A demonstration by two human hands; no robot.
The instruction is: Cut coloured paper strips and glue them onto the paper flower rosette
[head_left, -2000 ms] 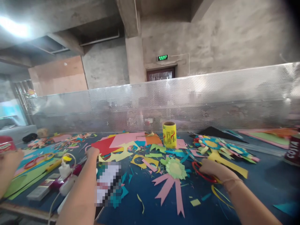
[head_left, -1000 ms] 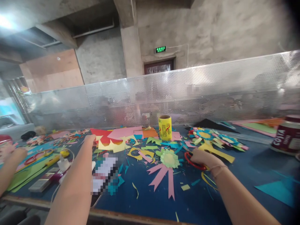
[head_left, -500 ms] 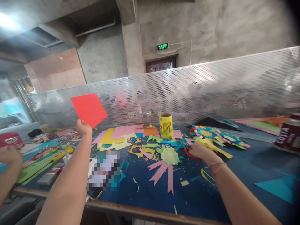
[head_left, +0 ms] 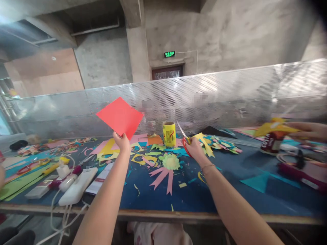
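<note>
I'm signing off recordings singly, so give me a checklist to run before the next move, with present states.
1. Red paper in the left hand: ok, held up above the table.
2. Scissors in the right hand: ok, blade end pointing up.
3. Scissors apart from the red paper: ok, a gap shows.
4. Scissor blades shut: cannot tell, too small.
5. Table around the green rosette free of scraps: not ok, cuttings lie about it.
6. Co-worker's hand apart from the scissors: ok, far right.

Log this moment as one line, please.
left hand: red paper, held up above table | right hand: red-handled scissors | green rosette: on table, between forearms
</note>
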